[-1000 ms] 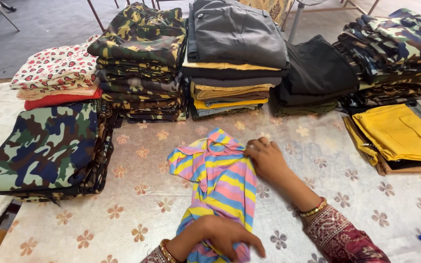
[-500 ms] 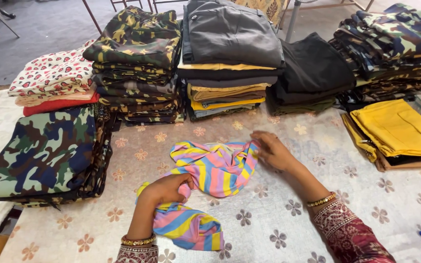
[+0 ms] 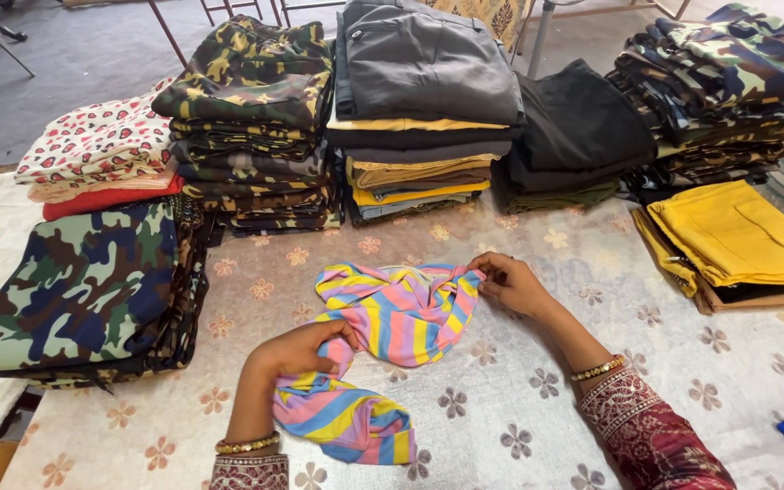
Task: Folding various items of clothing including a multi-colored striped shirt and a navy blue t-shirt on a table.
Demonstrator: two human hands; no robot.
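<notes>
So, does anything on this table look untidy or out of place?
Only the striped garment: it lies crumpled and twisted between the left hand and right hand, while the camouflage stack and yellow pile sit neatly folded.

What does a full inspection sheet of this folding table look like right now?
Surface: floral-print cloth, partly bare.
Job's things: striped garment, crumpled, unfolded.
Clutter: camouflage stacks, grey-topped stack, black stack, yellow pile, heart-print pile.
Grippers: left hand grips the garment's middle; right hand pinches its upper edge.
Cables: nothing seen.
Surroundings: grey floor, metal chair legs behind.
</notes>
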